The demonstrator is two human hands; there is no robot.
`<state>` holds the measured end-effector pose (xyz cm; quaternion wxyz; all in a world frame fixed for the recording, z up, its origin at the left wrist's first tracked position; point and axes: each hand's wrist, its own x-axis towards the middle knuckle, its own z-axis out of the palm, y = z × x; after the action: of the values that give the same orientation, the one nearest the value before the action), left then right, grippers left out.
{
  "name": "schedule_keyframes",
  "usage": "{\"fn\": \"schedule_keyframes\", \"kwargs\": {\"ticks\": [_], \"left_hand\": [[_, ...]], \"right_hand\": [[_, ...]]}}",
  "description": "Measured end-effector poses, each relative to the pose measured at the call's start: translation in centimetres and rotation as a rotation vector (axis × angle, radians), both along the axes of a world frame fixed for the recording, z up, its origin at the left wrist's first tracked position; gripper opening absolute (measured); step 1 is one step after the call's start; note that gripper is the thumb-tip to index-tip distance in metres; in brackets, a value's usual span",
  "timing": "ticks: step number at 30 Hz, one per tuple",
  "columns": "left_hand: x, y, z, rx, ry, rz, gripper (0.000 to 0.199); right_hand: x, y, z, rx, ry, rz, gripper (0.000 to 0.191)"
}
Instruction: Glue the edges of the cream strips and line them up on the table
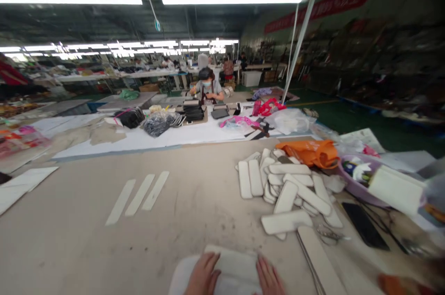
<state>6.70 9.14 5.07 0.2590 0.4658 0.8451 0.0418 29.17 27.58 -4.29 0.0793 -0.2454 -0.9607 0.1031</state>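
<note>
At the bottom of the view, a pale off-white fabric-like piece [238, 265] lies on the table over a whiter sheet [181, 274]. On its left end rests my left hand [203, 274], with its fingers stretched over the surface and the thumb apart. My right hand [269, 277] lies at the right end, fingers extended and close together on the piece. Neither hand is wrapped round anything that I can see. The lower parts of both hands are cut off by the frame edge.
A heap of cream padded strips [290, 221] lies to the right, beside scissors [328, 235], a dark phone [365, 225] and a purple basin [361, 188]. Three pale strips [139, 195] lie at left. An orange bag [313, 152] sits behind the heap. A co-worker [208, 86] sits opposite.
</note>
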Motion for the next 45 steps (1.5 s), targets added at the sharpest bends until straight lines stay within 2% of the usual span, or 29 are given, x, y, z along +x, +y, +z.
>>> {"fn": "schedule_keyframes", "kwargs": {"ticks": [3, 4, 6, 9, 12, 15, 20, 22, 25, 26, 28, 31, 34, 37, 39, 42, 45], "left_hand": [[3.9, 1.0, -0.5, 0.228, -0.161, -0.408, 0.063], [4.7, 1.6, -0.8, 0.280, -0.194, -0.487, 0.068], [5.3, 2.5, -1.7, 0.312, -0.202, -0.552, 0.074], [3.8, 1.8, -3.1, 0.247, -0.110, -0.489, 0.075], [1.1, -0.9, -4.1, 0.180, 0.026, -0.400, 0.069], [-1.0, -3.2, -4.6, 0.158, 0.127, -0.370, 0.067], [-1.5, -3.9, -5.6, 0.172, 0.183, -0.363, 0.065], [-1.4, -3.8, -6.0, 0.186, 0.197, -0.363, 0.067], [-1.5, -3.8, -6.2, 0.203, 0.215, -0.369, 0.070], [-1.6, -3.8, -6.2, 0.205, 0.216, -0.376, 0.071], [-1.9, -3.9, -6.1, 0.199, 0.214, -0.398, 0.070], [-2.4, -4.0, -6.1, 0.190, 0.218, -0.422, 0.070], [-2.8, -4.0, -6.4, 0.221, 0.245, -0.448, 0.072], [-3.1, -4.3, -6.5, 0.325, 0.292, -0.457, 0.076], [-3.0, -4.9, -6.4, 0.413, 0.341, -0.364, 0.074], [-2.7, -6.8, -6.8, 0.528, 0.408, -0.123, 0.069], [-2.3, -9.8, -8.3, 0.604, 0.432, 0.012, 0.066]], "right_hand": [[1.9, -1.9, -0.7, -0.073, -0.141, 0.033, 0.067], [2.2, -2.1, -0.6, -0.073, -0.185, 0.046, 0.067], [2.3, -2.1, -0.1, -0.062, -0.235, 0.069, 0.069], [2.0, -1.7, 0.6, -0.053, -0.263, 0.091, 0.069], [2.0, -1.8, 1.0, -0.063, -0.276, 0.076, 0.069], [2.0, -2.1, 1.3, -0.098, -0.285, 0.057, 0.069], [1.6, -1.8, 2.1, -0.263, -0.202, -0.007, 0.071], [1.3, -1.3, 2.3, -0.344, -0.055, -0.132, 0.070], [0.9, -0.4, 2.8, -0.477, 0.113, -0.456, 0.067], [0.6, -0.1, 3.1, -0.534, 0.103, -0.546, 0.064], [0.0, 0.4, 3.6, -0.637, 0.007, -0.629, 0.056], [-1.2, 1.1, 4.3, -0.688, -0.111, -0.618, 0.039], [-2.2, 1.5, 4.8, -0.679, -0.132, -0.604, 0.024], [-2.6, 1.3, 5.6, -0.673, -0.145, -0.526, 0.023], [-2.5, 0.8, 6.4, -0.676, -0.134, -0.442, 0.028], [-2.2, 0.7, 7.9, -0.698, -0.090, -0.326, 0.028], [-2.0, 3.3, 9.8, -0.709, -0.015, -0.300, 0.027]]}}
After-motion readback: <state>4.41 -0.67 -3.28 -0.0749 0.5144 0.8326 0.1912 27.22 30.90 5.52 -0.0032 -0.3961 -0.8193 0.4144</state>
